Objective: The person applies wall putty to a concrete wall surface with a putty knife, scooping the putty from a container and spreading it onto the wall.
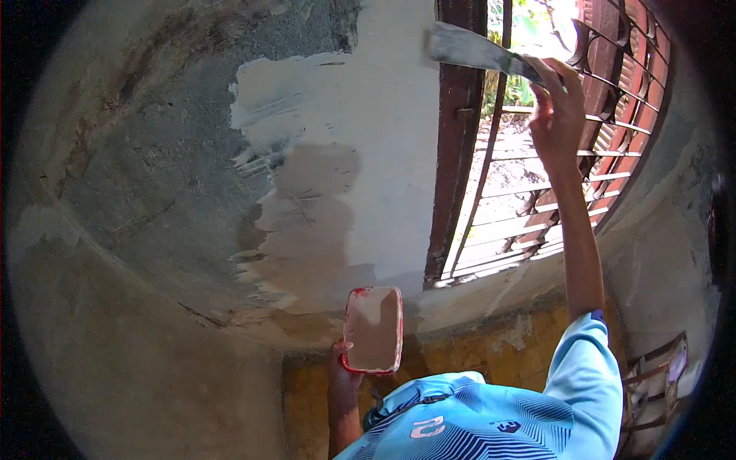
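My right hand [558, 107] is raised at the upper right, closed on a putty knife [468, 47]. Its flat blade is smeared with white and widens to the left. The blade's broad end lies over the white-coated strip of wall [395, 130] beside the brown window frame [458, 146]; I cannot tell whether it touches. Low in front of my body, my left hand [343, 357] grips the left side of a rectangular tub [373, 330]. Red smears mark the tub's pale rim, and its inside looks whitish.
Bare grey wall [176, 161] lies left of the ragged white coat. A barred window [537, 169] lets in bright light behind my right arm. Below is a yellowish lower wall or floor [491, 345]. A wooden frame-like piece [652, 383] stands at the lower right.
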### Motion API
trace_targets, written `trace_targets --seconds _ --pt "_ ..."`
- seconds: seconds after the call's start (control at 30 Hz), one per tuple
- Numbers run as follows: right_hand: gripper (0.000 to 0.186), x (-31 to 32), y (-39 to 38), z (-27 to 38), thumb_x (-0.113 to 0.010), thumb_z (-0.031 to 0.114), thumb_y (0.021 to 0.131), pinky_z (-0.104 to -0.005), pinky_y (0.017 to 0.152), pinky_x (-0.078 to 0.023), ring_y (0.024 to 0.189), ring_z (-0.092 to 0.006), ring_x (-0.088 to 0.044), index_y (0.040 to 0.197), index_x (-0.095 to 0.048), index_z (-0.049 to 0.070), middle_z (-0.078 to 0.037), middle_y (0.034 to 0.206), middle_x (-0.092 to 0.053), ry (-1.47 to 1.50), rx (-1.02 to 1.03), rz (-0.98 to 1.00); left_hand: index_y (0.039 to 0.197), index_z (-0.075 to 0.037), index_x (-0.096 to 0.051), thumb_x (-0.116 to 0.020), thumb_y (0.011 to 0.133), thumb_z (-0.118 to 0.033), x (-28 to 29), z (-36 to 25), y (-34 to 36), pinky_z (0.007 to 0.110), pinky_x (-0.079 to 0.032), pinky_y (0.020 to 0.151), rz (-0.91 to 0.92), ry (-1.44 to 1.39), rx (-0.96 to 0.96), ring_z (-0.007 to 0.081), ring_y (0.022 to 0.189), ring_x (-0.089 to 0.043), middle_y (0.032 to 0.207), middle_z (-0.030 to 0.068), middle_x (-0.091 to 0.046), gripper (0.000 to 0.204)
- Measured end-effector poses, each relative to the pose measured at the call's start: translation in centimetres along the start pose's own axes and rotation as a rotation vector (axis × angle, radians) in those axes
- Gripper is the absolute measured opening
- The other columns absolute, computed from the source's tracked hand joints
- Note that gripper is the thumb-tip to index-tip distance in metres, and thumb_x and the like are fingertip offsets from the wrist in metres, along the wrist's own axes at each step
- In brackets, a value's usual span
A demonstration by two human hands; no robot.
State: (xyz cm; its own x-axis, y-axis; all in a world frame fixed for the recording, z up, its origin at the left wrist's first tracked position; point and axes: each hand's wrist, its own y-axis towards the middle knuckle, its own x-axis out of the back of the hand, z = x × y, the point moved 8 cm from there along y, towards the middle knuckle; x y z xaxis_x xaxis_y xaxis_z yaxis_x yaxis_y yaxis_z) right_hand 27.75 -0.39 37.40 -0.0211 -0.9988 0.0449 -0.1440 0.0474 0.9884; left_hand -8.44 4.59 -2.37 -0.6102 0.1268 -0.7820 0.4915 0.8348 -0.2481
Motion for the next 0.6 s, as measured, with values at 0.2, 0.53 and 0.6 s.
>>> trace_targets --seconds 0.2,0.53,0.6 --pt "0.046 -4.8 3.3 5.4 -0.061 -0.007 0.074 -0.0417 0.09 -0.044 0.101 -0.0304 -0.058 0.113 -0.066 0.017 -0.01 0.102 -0.063 -0.001 0.024 0.022 0.13 0.004 -0.047 -0.061 0.078 -0.029 0.1 0.6 0.0 0.039 -0.049 0.095 0.045 0.016 0.025 0.0269 0.111 -0.059 0.123 0.0151 -0.058 0.063" --pt "0.043 0.1 1.3 -1.8 -0.061 -0.009 0.077 -0.0403 0.088 -0.05 0.098 -0.0278 -0.061 0.114 -0.063 0.013 -0.009 0.105 -0.064 -0.095 0.075 -0.062 0.128 0.004 -0.048 -0.06 0.079 -0.029 -0.3 0.2 -0.3 0.04 -0.05 0.094 -0.028 0.027 -0.022 0.0276 0.107 -0.061 0.118 0.0159 -0.061 0.061" --pt "0.046 0.5 1.8 -1.8 -0.059 -0.01 0.077 -0.0414 0.09 -0.048 0.101 -0.0289 -0.06 0.117 -0.061 0.013 -0.009 0.108 -0.063 -0.12 0.017 -0.059 0.128 0.004 -0.048 -0.06 0.079 -0.029 -0.3 0.3 -0.5 0.04 -0.05 0.093 -0.032 0.034 0.003 0.0277 0.107 -0.061 0.118 0.0162 -0.061 0.061"
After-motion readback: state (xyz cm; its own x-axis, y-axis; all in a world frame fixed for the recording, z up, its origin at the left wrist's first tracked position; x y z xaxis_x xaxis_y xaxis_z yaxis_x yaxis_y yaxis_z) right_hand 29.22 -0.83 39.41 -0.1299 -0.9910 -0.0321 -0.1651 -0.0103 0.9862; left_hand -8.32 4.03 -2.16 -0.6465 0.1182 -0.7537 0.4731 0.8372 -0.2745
